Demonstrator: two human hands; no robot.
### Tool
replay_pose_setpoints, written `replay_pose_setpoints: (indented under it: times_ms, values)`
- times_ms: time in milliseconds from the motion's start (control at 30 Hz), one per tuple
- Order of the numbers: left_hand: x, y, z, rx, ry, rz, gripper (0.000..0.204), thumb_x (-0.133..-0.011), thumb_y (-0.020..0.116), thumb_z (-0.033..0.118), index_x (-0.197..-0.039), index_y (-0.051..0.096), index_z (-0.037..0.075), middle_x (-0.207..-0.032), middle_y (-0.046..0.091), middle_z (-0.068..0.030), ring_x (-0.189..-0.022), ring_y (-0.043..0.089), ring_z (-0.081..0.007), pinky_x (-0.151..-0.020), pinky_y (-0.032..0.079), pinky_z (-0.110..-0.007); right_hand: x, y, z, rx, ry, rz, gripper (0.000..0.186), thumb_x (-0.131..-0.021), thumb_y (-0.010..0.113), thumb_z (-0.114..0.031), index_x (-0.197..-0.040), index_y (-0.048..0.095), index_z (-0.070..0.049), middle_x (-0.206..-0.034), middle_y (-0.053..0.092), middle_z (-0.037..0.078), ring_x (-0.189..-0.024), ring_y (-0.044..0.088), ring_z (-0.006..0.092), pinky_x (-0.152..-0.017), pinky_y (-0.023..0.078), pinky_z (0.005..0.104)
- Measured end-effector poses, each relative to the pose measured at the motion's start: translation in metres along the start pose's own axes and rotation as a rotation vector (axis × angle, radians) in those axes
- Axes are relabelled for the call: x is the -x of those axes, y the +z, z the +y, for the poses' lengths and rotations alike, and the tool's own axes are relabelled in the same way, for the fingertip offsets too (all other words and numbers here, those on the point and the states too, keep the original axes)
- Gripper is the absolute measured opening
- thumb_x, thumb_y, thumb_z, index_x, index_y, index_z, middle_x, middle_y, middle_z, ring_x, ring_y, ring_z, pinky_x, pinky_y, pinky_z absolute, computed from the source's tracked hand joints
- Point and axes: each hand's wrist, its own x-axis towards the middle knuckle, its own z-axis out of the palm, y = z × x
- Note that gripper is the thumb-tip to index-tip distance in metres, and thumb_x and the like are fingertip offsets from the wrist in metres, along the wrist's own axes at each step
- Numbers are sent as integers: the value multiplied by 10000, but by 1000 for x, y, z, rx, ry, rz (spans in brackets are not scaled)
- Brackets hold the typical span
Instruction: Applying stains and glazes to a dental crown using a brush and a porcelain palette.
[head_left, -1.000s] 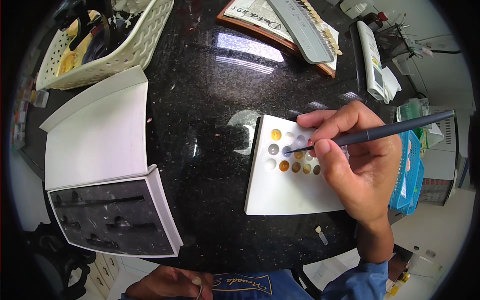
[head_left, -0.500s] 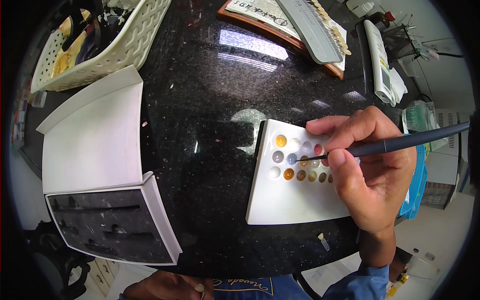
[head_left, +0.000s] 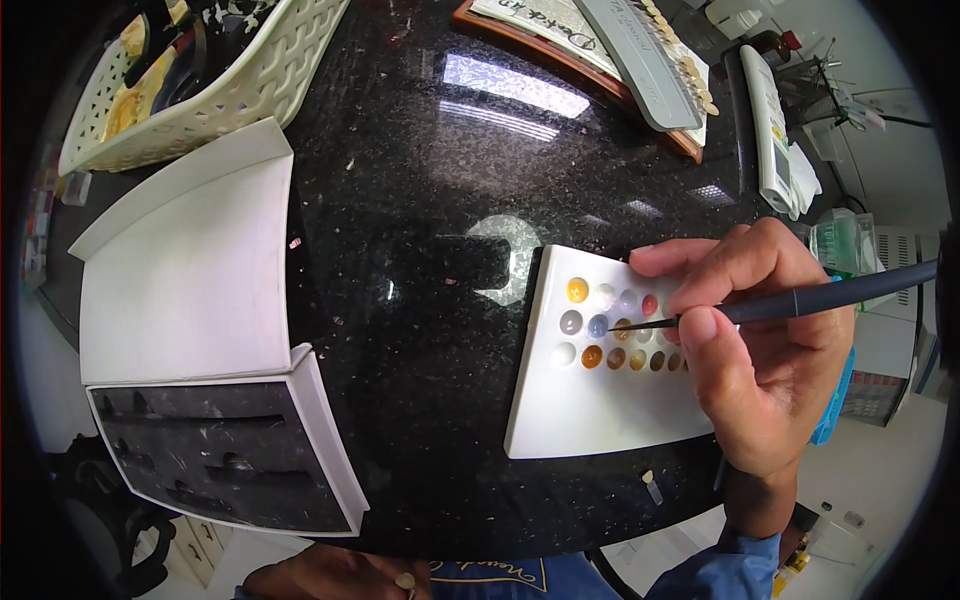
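My right hand [head_left: 765,350] pinches a dark-handled fine brush [head_left: 830,297] between thumb and fingers. The brush's thin tip points left and meets the right side of a blue-grey well [head_left: 598,326] in a white paint palette [head_left: 590,420]. Several wells of yellow, red, amber and brown paste lie in rows there, some hidden behind my hand. Low in the picture, partly cut off, my left hand [head_left: 335,575] is closed around a thin metal holder bearing a small cream tooth-shaped piece [head_left: 404,580].
An open white box [head_left: 190,270] with a dark foam insert stands at left, below a woven plastic basket [head_left: 215,125]. A grey shade guide [head_left: 640,70] with tooth-shaped tabs rests on a brown-edged board at the back. A small tooth tab [head_left: 652,487] lies near the table's front edge.
The whole view has shifted slightly, so the palette and my right hand appear a little further right and lower. The brush tip stays at the blue-grey well.
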Motion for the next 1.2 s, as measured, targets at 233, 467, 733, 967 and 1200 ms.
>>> replay_pose_setpoints:
  times_ms: [233,467,733,967,1200]
  values:
    - [0,2,4,-2,-27,-25,262,-848,538,-28,-1094,560,61,-911,608,-253,-703,641,-296,-547,531,-331,-11,-6,-21,164,148,-95,100,-700,544,-47,-694,567,50,-638,514,89,-665,589,197,-786,508,401]
    - [1,13,11,19,-81,90,243,-840,569,-19,-1068,563,68,-916,603,-253,-702,640,-300,-556,538,-343,-12,-4,-17,179,146,-139,124,-691,562,-76,-691,570,48,-633,529,92,-742,619,245,-758,503,367]
    - [-1,11,8,46,-84,55,222,-843,573,-12,-1050,585,66,-904,603,-241,-698,640,-291,-556,540,-334,-13,-6,-18,240,142,-145,157,-696,580,-116,-679,574,40,-629,540,84,-755,627,258,-702,494,332]
    - [2,10,5,13,-91,60,226,-851,569,1,-1063,589,74,-913,603,-245,-690,642,-289,-556,544,-346,-5,-8,-20,149,141,-104,177,-717,587,-142,-721,566,33,-649,521,76,-766,625,255,-654,484,303]
    - [-6,15,22,-169,-217,-56,303,-925,524,218,-1090,581,-30,-999,622,-123,-852,611,-147,-737,472,-258,50,-19,-53,71,-94,77,269,-892,514,-220,-1014,518,19,-826,467,124,-689,490,156,-514,365,208]
